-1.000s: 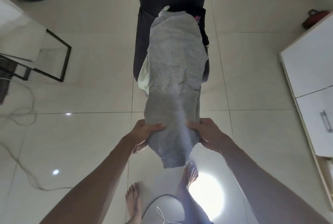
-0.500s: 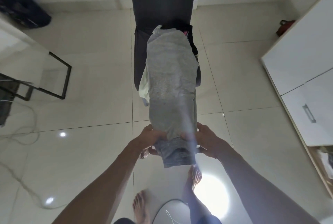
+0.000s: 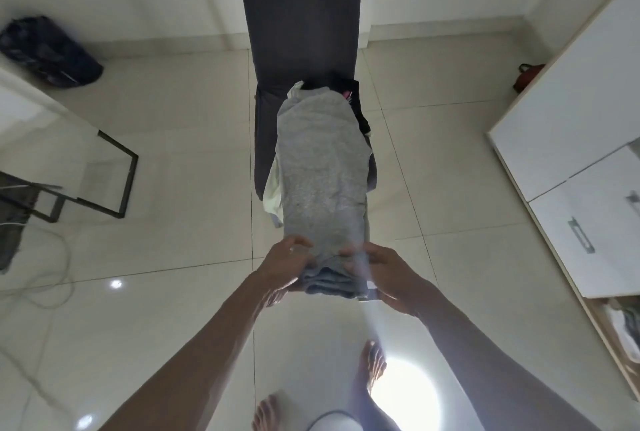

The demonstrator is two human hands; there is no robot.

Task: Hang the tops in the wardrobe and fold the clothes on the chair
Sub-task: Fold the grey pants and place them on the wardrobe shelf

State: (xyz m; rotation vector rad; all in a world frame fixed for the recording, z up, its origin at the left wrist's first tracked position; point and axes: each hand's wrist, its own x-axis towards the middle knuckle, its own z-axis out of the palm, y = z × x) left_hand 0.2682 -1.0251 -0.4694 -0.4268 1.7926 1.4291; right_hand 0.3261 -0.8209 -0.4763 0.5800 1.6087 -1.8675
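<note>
A grey garment point(image 3: 323, 174) lies lengthwise over a pile of clothes on the dark chair point(image 3: 301, 25), reaching past the seat's front edge towards me. Its near end is folded under into a thick roll. My left hand point(image 3: 284, 266) grips that end on the left, thumb on top. On the right side my right hand point(image 3: 389, 271) grips the same end. Under the grey garment a pale cloth point(image 3: 273, 188) sticks out on the left, and dark and pink clothes point(image 3: 349, 96) show at the back right.
A white wardrobe point(image 3: 585, 139) with a metal handle stands at the right, an open shelf below it. A glass table with black frame point(image 3: 114, 181) and loose cables sit left. A dark bag point(image 3: 48, 49) lies far left. My bare feet are on the glossy tiles.
Both hands have moved forward towards the chair, and the hanging tail of the grey garment has been folded under into a thick roll. The camera tilted up, showing more of the chair back.
</note>
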